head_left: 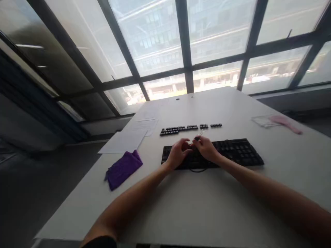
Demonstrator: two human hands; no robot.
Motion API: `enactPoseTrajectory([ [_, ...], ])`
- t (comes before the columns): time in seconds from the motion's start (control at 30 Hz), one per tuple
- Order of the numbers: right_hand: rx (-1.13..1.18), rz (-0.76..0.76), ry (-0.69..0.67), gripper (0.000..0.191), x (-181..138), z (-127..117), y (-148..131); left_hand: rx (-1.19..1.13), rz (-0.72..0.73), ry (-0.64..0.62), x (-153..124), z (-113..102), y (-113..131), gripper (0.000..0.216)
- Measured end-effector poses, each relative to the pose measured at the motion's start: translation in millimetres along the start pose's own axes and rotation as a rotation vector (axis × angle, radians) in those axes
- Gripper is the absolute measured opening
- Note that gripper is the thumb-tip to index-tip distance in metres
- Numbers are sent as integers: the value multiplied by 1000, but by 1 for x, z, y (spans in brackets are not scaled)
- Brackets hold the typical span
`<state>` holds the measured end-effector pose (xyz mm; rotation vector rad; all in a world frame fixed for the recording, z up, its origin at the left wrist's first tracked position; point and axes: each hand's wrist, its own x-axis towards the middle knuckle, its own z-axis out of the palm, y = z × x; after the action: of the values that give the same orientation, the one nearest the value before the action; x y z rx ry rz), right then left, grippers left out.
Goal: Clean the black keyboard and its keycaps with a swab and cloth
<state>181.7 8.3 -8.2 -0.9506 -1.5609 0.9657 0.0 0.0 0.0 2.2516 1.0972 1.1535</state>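
A black keyboard (241, 151) lies on the white table in front of me, with both hands over its left and middle part. My right hand (206, 148) is closed in a pinch around what looks like a wire keycap puller (201, 132), its thin loops sticking up past the fingers. A small dark piece (197, 138) shows at the fingertips. My left hand (178, 152) is curled close beside it, thumb and forefinger bent towards the right fingertips; what they hold, if anything, is too small to make out. Behind the keyboard, loose black keycaps (178, 130) stand in rows.
A purple folded cloth (123, 169) lies on the left, near sheets of paper (126, 139). Over on the right are a pink cloth-like item (286, 123) and a clear bag (263, 121). The white table (207, 206) reaches towards large windows.
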Motion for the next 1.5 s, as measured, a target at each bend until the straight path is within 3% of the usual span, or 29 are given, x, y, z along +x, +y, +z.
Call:
enactPoseTrajectory([
  [0.2, -20, -31, 6, 23, 2, -1, -1, 108, 186, -71, -2, -1, 4, 17],
  [0.33, -19, -26, 38, 25, 2, -1, -1, 102, 220, -34, 0, -2, 7, 12],
  [0.43, 0, -11, 81, 26, 3, 0, 0, 76, 119, 42, 11, -12, 0, 14],
  [0.53, 15, -2, 85, 26, 4, 0, 0, 82, -67, 76, 28, -29, -22, 21],
  [0.63, 5, -7, 63, 25, 4, 1, 0, 219, -249, 18, 40, -45, -50, 13],
  [0.73, -13, -13, 49, 26, 3, 1, 0, 317, -309, -65, 45, -53, -71, 11],
  [0.93, -42, -16, 29, 26, 3, 1, -2, 389, -221, -154, 58, -40, -79, 8],
  [1.2, -55, -9, 24, 27, 2, 0, -6, 555, -96, -137, 92, -25, -86, 6],
  [1.5, -78, -11, 17, 28, 3, 0, 0, 645, -145, -92, 93, -24, -91, 10],
])
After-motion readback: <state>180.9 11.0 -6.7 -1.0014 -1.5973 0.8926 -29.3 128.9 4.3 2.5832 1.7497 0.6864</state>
